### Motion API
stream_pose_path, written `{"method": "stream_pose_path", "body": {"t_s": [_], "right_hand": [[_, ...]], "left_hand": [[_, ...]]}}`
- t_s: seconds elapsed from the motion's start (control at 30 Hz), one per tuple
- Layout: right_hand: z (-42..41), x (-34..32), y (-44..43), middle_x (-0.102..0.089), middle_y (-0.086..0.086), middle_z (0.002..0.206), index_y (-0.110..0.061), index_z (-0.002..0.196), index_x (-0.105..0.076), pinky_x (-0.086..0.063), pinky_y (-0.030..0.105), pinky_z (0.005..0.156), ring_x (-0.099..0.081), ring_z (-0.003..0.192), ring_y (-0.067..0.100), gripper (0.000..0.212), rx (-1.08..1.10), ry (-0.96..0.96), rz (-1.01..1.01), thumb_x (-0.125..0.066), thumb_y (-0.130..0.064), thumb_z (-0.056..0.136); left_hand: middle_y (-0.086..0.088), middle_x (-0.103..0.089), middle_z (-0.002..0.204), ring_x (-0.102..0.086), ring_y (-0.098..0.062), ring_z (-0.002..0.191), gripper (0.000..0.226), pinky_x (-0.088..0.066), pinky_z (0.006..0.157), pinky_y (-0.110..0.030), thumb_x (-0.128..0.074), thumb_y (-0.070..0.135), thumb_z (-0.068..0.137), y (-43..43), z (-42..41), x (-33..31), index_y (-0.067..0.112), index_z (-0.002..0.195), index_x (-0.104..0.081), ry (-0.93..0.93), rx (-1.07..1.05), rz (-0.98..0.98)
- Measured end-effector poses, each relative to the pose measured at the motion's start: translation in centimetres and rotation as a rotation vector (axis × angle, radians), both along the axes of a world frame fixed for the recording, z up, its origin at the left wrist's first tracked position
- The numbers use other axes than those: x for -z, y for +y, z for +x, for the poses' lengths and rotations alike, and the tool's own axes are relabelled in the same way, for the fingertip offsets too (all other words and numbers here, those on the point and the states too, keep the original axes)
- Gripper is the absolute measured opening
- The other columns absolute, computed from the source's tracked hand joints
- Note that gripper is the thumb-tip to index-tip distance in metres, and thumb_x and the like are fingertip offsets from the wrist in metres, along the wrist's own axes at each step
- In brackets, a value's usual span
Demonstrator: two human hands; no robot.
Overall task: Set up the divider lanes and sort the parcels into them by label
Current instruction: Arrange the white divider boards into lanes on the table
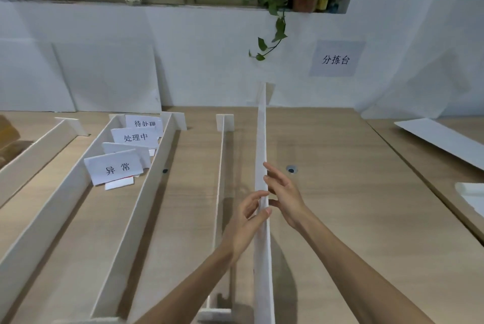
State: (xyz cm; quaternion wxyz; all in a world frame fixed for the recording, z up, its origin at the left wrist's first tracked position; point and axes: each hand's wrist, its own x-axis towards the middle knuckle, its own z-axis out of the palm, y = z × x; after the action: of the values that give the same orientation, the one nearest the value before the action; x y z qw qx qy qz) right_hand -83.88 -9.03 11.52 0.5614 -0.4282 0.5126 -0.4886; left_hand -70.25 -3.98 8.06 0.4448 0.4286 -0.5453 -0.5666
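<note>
Here, on a wood counter (340,205) by a white wall (204,61), the left hand (246,221) pinches an upright divider (262,137) in its fingers; the right hand (286,194) presses straight fingers against it. Cards (115,167) read "异常", "处理中"; a wall sign (336,59) reads "分拣台".

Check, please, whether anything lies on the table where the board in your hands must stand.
Nothing visible does. The left hand pinches the board and the right hand touches it. The table right of the nearest standing divider shows bare wood. A round grommet sits further right.
</note>
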Motion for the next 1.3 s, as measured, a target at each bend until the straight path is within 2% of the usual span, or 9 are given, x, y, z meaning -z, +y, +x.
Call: {"method": "stream_pose_path", "body": {"t_s": [0.17,0.3,0.47,0.63,0.77,0.87,1.0,1.17,1.3], "right_hand": [[-7.6,2.1,-3.7,-0.054,-0.01,0.133,-0.04,0.13,-0.06,-0.055,0.024,0.068,-0.061,0.111,0.014,0.036,-0.101,0.016,0.053,-0.06,-0.027,0.096],[-12.2,4.1,-6.2,-0.053,-0.013,0.134,-0.038,0.132,-0.058,-0.056,0.026,0.074,-0.059,0.115,0.006,0.038,-0.139,0.022,0.087,-0.06,-0.025,0.097],[-15.9,6.5,-8.9,-0.059,-0.01,0.126,-0.03,0.131,-0.061,-0.054,0.023,0.061,-0.064,0.09,0.006,0.037,-0.128,-0.016,0.161,-0.059,-0.016,0.097],[-17.9,9.9,-11.0,-0.057,-0.017,0.129,-0.037,0.125,-0.062,-0.052,0.019,0.062,-0.058,0.119,0.014,0.036,-0.138,0.02,0.188,-0.058,-0.015,0.097],[-18.5,12.7,-11.9,-0.057,-0.021,0.124,-0.038,0.125,-0.06,-0.054,0.023,0.07,-0.058,0.119,0.009,0.037,-0.139,0.0,0.216,-0.059,-0.014,0.097],[-18.9,14.6,-12.6,-0.057,-0.015,0.128,-0.033,0.131,-0.059,-0.057,0.028,0.077,-0.06,0.113,0.008,0.04,-0.124,0.012,0.234,-0.058,-0.012,0.097],[-19.3,16.4,-13.5,-0.049,-0.009,0.142,-0.03,0.135,-0.057,-0.056,0.043,0.093,-0.052,0.127,0.014,0.043,-0.11,0.008,0.247,-0.057,-0.01,0.097],[-19.5,17.2,-14.0,-0.049,-0.006,0.143,-0.028,0.134,-0.057,-0.056,0.044,0.092,-0.052,0.127,0.014,0.043,-0.109,0.009,0.252,-0.055,-0.007,0.097],[-19.2,17.2,-13.7,-0.048,-0.005,0.145,-0.027,0.136,-0.056,-0.057,0.04,0.091,-0.053,0.126,0.014,0.044,-0.096,0.016,0.254,-0.054,-0.006,0.097]], "left_hand": [[0.01,-0.059,0.136,-0.049,-0.011,0.135,0.038,-0.038,0.113,-0.048,-0.069,0.045,0.089,-2.5,-7.4,1.6,0.037,0.125,-0.061,-0.044,-0.045,0.022],[0.012,-0.064,0.129,-0.052,-0.003,0.129,0.026,-0.043,0.107,-0.031,-0.068,0.027,0.094,-4.4,-12.1,3.0,0.035,0.119,-0.064,-0.029,-0.079,0.055],[0.009,-0.062,0.133,-0.053,-0.008,0.129,0.027,-0.045,0.107,-0.032,-0.067,0.019,0.094,-7.0,-16.0,5.4,0.03,0.119,-0.065,-0.022,-0.107,0.101],[0.016,-0.064,0.127,-0.055,-0.003,0.126,0.027,-0.041,0.112,-0.032,-0.063,0.009,0.095,-8.8,-18.3,8.6,0.019,0.12,-0.064,-0.062,-0.114,0.123],[0.028,-0.064,0.119,-0.053,0.001,0.126,0.029,-0.04,0.111,-0.027,-0.06,0.0,0.095,-9.9,-19.1,11.2,0.019,0.117,-0.063,-0.082,-0.107,0.143],[0.021,-0.064,0.12,-0.054,0.005,0.123,0.028,-0.04,0.109,-0.021,-0.058,-0.003,0.095,-10.4,-19.4,12.7,0.008,0.12,-0.061,-0.093,-0.12,0.146],[0.006,-0.062,0.127,-0.056,0.006,0.12,0.029,-0.04,0.106,-0.017,-0.056,-0.004,0.095,-10.9,-19.9,14.0,0.006,0.121,-0.061,-0.117,-0.128,0.142],[-0.007,-0.062,0.13,-0.056,-0.002,0.124,0.028,-0.038,0.107,-0.017,-0.055,-0.005,0.095,-11.5,-20.4,15.2,0.002,0.121,-0.061,-0.124,-0.141,0.133],[0.005,-0.063,0.129,-0.055,-0.001,0.125,0.029,-0.038,0.109,-0.019,-0.059,0.001,0.095,-11.1,-20.5,15.5,0.008,0.123,-0.062,-0.12,-0.152,0.133]]}}
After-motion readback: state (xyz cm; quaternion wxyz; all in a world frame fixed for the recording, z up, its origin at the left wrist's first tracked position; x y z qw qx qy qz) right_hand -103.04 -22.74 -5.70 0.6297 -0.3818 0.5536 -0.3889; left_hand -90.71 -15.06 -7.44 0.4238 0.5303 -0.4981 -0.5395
